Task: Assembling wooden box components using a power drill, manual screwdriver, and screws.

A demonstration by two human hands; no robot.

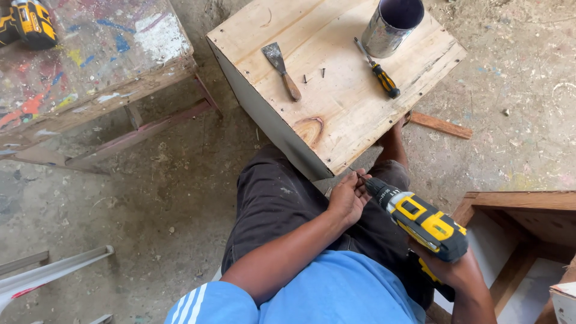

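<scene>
A yellow and black cordless drill points up and left over my lap, with my right hand gripping its handle. My left hand pinches a small screw or the bit at the drill's tip, just below the near corner of a wooden box. On the box top lie a putty knife with a wooden handle, a screwdriver with a black and orange handle, a metal tin and a few loose screws.
A paint-splattered wooden bench stands at the left with another yellow drill on it. A wooden frame sits at the right. A wood strip lies on the dusty concrete floor, and a pale rail at lower left.
</scene>
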